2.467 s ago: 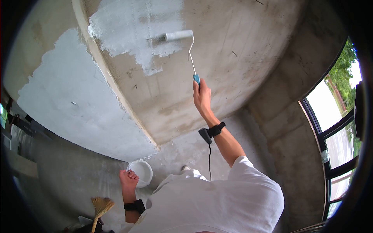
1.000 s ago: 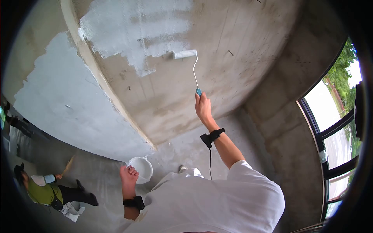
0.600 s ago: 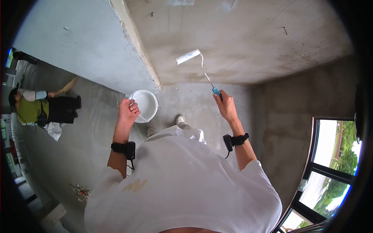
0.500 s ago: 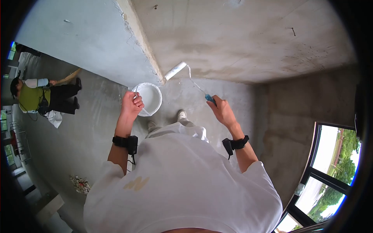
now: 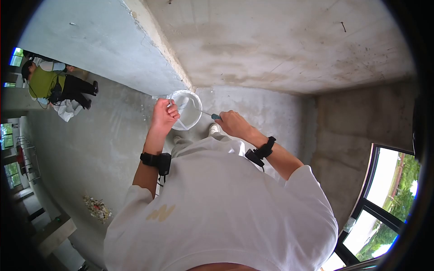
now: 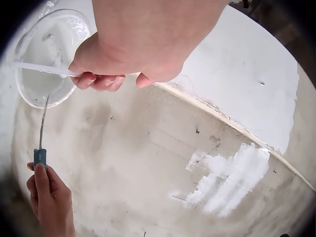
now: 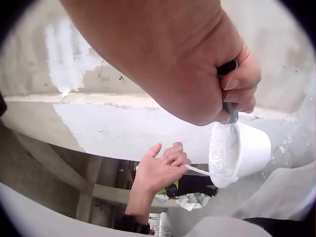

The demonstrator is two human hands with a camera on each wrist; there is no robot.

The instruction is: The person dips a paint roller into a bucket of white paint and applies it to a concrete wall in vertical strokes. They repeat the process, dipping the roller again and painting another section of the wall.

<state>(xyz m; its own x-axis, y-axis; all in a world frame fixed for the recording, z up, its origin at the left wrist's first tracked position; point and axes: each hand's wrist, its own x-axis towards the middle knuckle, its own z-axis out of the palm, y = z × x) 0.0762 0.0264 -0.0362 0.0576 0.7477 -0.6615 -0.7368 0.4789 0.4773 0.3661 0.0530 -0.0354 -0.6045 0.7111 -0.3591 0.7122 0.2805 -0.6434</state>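
The left hand point(image 5: 164, 116) grips the bail handle point(image 7: 196, 170) of a white paint bucket point(image 7: 256, 150), its fingers curled round the handle. In the head view the bucket is by the wall corner, partly hidden behind this hand. My right hand point(image 5: 236, 124) holds a small paint roller by its blue-green grip point(image 6: 40, 157), just right of the bucket. The roller's thin metal rod point(image 6: 44, 116) reaches over the rim, and its white sleeve point(image 5: 183, 104) lies inside the bucket. White paint coats the bucket's inner wall.
A bare concrete wall point(image 5: 271, 49) with a protruding nail point(image 5: 343, 27) stands ahead, bearing a white painted patch point(image 6: 232, 177). A painted wall point(image 5: 99, 36) is on the left. Another person point(image 5: 47, 83) stands behind it. A debris pile point(image 5: 97, 208) lies on the floor; windows point(image 5: 384, 180) are right.
The right hand has brought the roller down from the wall and leftward into the bucket. The left hand still holds the bucket handle. The head view has tilted down; another person has come into view.
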